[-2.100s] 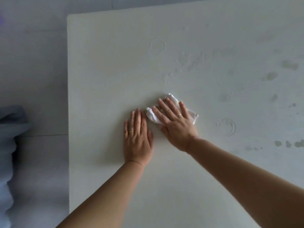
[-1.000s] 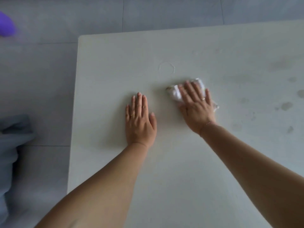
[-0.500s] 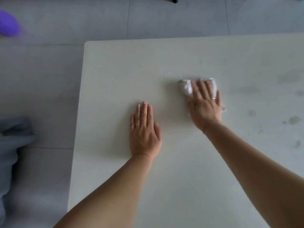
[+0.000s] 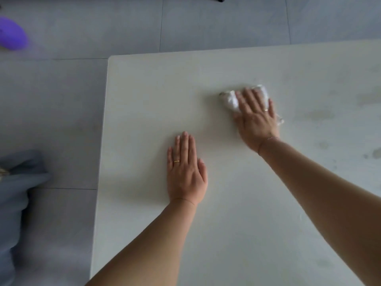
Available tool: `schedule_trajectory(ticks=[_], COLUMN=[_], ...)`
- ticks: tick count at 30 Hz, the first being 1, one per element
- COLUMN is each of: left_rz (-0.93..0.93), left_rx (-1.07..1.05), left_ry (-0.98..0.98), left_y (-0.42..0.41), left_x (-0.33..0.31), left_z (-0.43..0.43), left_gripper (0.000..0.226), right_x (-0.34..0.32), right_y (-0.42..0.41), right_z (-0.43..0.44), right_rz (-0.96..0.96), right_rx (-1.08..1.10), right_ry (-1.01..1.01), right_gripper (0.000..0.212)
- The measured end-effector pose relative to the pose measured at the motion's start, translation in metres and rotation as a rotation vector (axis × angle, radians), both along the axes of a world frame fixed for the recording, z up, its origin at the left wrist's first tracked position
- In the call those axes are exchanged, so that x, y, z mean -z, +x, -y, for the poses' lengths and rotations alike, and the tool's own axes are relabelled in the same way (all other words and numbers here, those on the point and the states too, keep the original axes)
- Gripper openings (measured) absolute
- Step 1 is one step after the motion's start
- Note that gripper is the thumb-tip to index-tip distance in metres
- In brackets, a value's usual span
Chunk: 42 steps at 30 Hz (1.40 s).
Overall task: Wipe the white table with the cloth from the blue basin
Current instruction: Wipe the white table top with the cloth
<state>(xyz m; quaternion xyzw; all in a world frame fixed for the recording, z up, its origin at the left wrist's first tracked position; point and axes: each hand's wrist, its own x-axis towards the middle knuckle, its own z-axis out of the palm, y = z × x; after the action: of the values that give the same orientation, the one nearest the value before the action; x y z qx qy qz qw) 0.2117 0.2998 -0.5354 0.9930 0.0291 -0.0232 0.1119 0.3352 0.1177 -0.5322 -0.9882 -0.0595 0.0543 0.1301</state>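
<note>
Grey floor tiles (image 4: pixel 61 120) surround a white table (image 4: pixel 144 100) seen from above. On it, the right hand (image 4: pixel 256 118) presses flat, fingers spread, on a crumpled white cloth (image 4: pixel 229 100) toward the far side. Apart from it, the left hand (image 4: pixel 185 172) lies open, palm down, holding nothing. Faint grey stains (image 4: pixel 318 114) mark the tabletop right of the cloth. Off the table's left edge sit a blurred purple object (image 4: pixel 12 34) and grey-blue fabric (image 4: pixel 16 193).
</note>
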Motion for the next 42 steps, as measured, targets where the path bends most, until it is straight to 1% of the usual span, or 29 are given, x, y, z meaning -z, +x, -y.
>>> schedule_trajectory(ticks=[2, 3, 4, 5, 7, 9, 10, 11, 12, 13, 15, 17, 18, 19, 20, 22, 24, 25, 26, 27, 29, 31, 33, 34, 36, 39, 40, 41, 42], left_rz=[-0.002, -0.004, -0.009, -0.015, -0.029, -0.036, -0.035, -0.033, -0.030, -0.027, -0.017, 0.014, 0.033, 0.049, 0.059, 0.050, 0.012, -0.001, -0.003, 0.005, 0.018, 0.021, 0.015, 0.012, 0.011, 0.004, 0.000, -0.006, -0.010], left_rx=[-0.004, -0.009, -0.015, -0.018, -0.022, -0.025, -0.022, -0.017, -0.010, -0.003, 0.015, 0.027, 0.026, 0.018, 0.006, -0.016, -0.010, -0.007, -0.010, -0.017, -0.024, -0.025, -0.030, -0.032, -0.036, -0.036, -0.037, -0.038, -0.037], left_ry=[-0.002, -0.003, -0.004, -0.003, 0.001, 0.002, 0.002, 0.003, 0.002, -0.001, -0.005, -0.006, -0.005, 0.000, 0.002, 0.008, 0.035, 0.037, 0.030, 0.020, 0.007, -0.007, -0.018, -0.014, 0.000, -0.010, -0.017, -0.021, -0.020], left_y=[0.000, 0.000, 0.000, 0.000, 0.000, 0.000, 0.000, 0.000, 0.000, 0.000, 0.002, 0.011, 0.019, 0.029, 0.041, 0.062, 0.074, 0.077, 0.077, 0.076, 0.075, 0.076, 0.076, 0.076, 0.076, 0.076, 0.077, 0.077, 0.077], left_x=[0.001, 0.001, 0.000, 0.000, -0.001, -0.001, -0.001, -0.002, -0.002, -0.003, -0.006, -0.010, -0.012, -0.014, -0.015, -0.014, -0.006, -0.001, 0.002, 0.004, 0.005, 0.004, 0.002, 0.001, -0.001, -0.003, -0.003, -0.003, -0.003], left_z=[0.000, 0.000, 0.000, 0.001, 0.001, 0.001, 0.001, 0.001, 0.001, 0.000, -0.001, -0.003, -0.003, -0.004, -0.004, -0.006, -0.010, -0.012, -0.013, -0.014, -0.012, -0.011, -0.012, -0.012, -0.011, -0.011, -0.011, -0.011, -0.011], left_gripper=[0.060, 0.061, 0.061, 0.061, 0.061, 0.061, 0.061, 0.061, 0.060, 0.060, 0.061, 0.063, 0.064, 0.065, 0.065, 0.065, 0.065, 0.065, 0.065, 0.066, 0.068, 0.069, 0.068, 0.068, 0.067, 0.066, 0.066, 0.067, 0.067], right_x=[0.003, 0.002, 0.002, 0.003, 0.004, 0.002, 0.000, 0.000, 0.001, 0.001, -0.001, -0.002, -0.002, -0.003, -0.003, -0.003, -0.005, -0.006, -0.006, -0.005, -0.004, -0.002, -0.002, -0.002, -0.001, -0.003, -0.004, -0.003, -0.001], right_y=[0.006, 0.006, 0.002, -0.005, -0.024, -0.026, -0.017, -0.007, 0.004, 0.016, 0.034, 0.037, 0.035, 0.030, 0.023, 0.008, 0.015, 0.024, 0.034, 0.045, 0.063, 0.070, 0.066, 0.060, 0.045, 0.047, 0.056, 0.065, 0.075], right_z=[-0.014, -0.030, -0.048, -0.068, -0.097, -0.087, -0.072, -0.055, -0.038, -0.021, -0.001, -0.013, -0.028, -0.044, -0.059, -0.074, -0.059, -0.046, -0.034, -0.022, -0.005, -0.013, -0.042, -0.060, -0.093, -0.093, -0.081, -0.067, -0.053], right_rz=[-0.020, -0.032, -0.047, -0.048, -0.031, -0.018, 0.003, 0.022, 0.029, 0.013, -0.031, -0.051, -0.059, -0.061, -0.051, -0.038, -0.029, -0.015, -0.002, -0.004, -0.028, -0.039, -0.056, -0.057, -0.052, -0.026, -0.003, 0.017, 0.020], right_rx=[0.309, 0.408, 0.426, 0.352, 0.039, -0.252, -0.337, -0.361, -0.315, -0.203, 0.107, 0.327, 0.355, 0.314, 0.203, -0.121, -0.369, -0.415, -0.398, -0.320, -0.054, 0.165, 0.244, 0.203, -0.013, -0.339, -0.385, -0.371, -0.291], right_ry=[0.029, 0.031, 0.030, 0.027, 0.034, 0.009, -0.009, -0.029, -0.042, -0.039, 0.002, 0.008, 0.001, -0.001, -0.002, -0.009, -0.026, -0.040, -0.055, -0.054, -0.018, -0.009, -0.020, -0.020, -0.014, -0.039, -0.056, -0.069, -0.072], right_gripper=[0.056, 0.057, 0.058, 0.060, 0.059, 0.057, 0.057, 0.057, 0.057, 0.057, 0.057, 0.058, 0.059, 0.060, 0.060, 0.059, 0.056, 0.055, 0.055, 0.055, 0.056, 0.058, 0.061, 0.062, 0.061, 0.056, 0.056, 0.056, 0.057])
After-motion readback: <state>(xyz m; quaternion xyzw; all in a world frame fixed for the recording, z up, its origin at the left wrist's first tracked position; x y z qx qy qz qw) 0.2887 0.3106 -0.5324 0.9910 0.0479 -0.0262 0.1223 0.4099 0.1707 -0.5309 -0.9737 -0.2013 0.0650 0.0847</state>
